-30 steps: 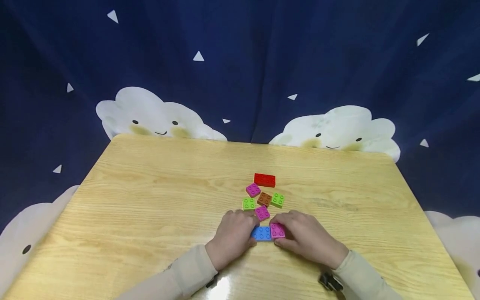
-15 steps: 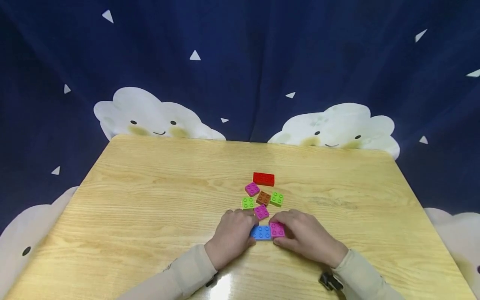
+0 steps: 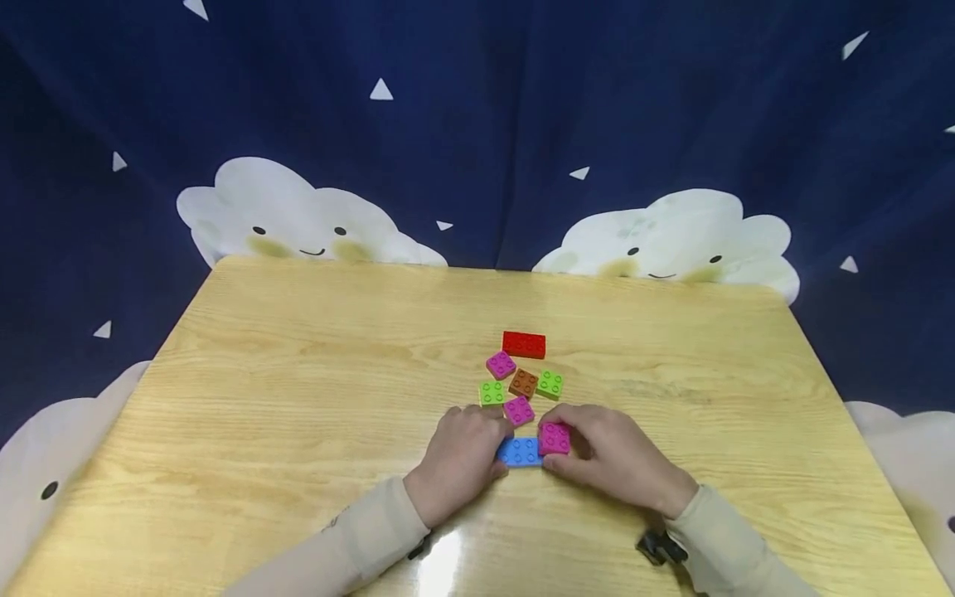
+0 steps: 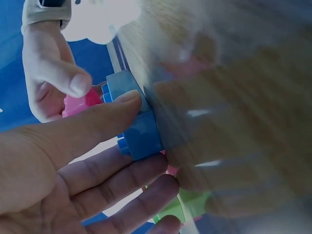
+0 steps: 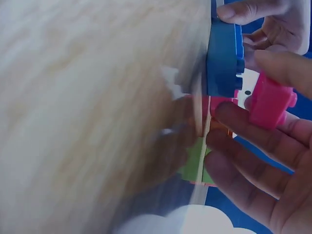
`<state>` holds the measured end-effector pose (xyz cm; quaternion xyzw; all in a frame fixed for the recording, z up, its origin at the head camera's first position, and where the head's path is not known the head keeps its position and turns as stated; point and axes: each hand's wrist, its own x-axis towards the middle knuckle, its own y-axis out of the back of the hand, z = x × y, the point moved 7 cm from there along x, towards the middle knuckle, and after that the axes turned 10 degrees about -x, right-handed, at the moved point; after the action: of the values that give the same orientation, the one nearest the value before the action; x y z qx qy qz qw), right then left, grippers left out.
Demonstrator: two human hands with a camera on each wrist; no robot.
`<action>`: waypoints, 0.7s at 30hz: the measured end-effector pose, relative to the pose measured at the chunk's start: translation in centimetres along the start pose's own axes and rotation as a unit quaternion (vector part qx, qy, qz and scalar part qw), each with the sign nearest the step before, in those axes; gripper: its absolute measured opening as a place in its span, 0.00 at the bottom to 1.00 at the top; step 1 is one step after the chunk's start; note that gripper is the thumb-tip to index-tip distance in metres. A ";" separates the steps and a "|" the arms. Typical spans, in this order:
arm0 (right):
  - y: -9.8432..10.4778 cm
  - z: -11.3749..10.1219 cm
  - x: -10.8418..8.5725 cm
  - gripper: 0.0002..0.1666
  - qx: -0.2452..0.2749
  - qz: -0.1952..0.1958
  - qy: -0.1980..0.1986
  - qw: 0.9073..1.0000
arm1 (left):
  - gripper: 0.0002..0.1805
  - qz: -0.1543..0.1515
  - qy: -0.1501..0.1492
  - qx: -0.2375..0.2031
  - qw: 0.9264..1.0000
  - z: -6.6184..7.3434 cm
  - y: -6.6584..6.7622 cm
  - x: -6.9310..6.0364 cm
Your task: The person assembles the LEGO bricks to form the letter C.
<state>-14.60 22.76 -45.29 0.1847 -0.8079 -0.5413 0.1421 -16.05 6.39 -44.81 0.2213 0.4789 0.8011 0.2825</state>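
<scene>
My left hand (image 3: pixel 462 458) pinches a long blue toy building brick (image 3: pixel 519 452) by its left end, thumb on the near side and fingers on the far side. The brick stands on the table, studs up. Between thumb and fingers my right hand (image 3: pixel 615 454) holds a small pink brick (image 3: pixel 555 439) with its studs up. In the right wrist view this pink brick (image 5: pixel 271 101) is raised above the blue brick (image 5: pixel 223 58), apart from its studs and slightly tilted. The left wrist view shows my left thumb pressed on the side of the blue brick (image 4: pixel 142 136).
Just beyond the hands lie a magenta brick (image 3: pixel 519 410), a lime green brick (image 3: pixel 492 393), a brown brick (image 3: pixel 524 383) and another lime green brick (image 3: pixel 550 384). Farther back are another magenta brick (image 3: pixel 501 365) and a long red brick (image 3: pixel 524 344). A dark blue curtain (image 3: pixel 477 133) hangs behind the wooden table (image 3: pixel 336 356).
My right hand has lifted the pink brick slightly from the right end of the blue brick. The left hand keeps its grip in place. The head view has tilted a little downward.
</scene>
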 end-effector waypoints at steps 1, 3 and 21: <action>0.1 0.0 0.0 0.22 0.005 0.004 0.000 1.000 | 0.16 0.001 -0.001 0.001 1.000 0.0 0.1 0.0; 0.3 -0.2 0.1 0.22 0.004 0.008 0.005 1.000 | 0.16 0.003 -0.003 0.004 1.000 0.0 0.3 0.1; -0.7 -1.7 0.8 0.22 -0.083 0.008 0.063 0.994 | 0.16 -0.004 -0.008 0.006 1.000 0.1 0.2 0.0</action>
<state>-14.50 20.74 -45.24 0.1999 -0.7507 -0.5930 0.2118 -16.06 6.43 -44.63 0.2275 0.4824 0.7952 0.2884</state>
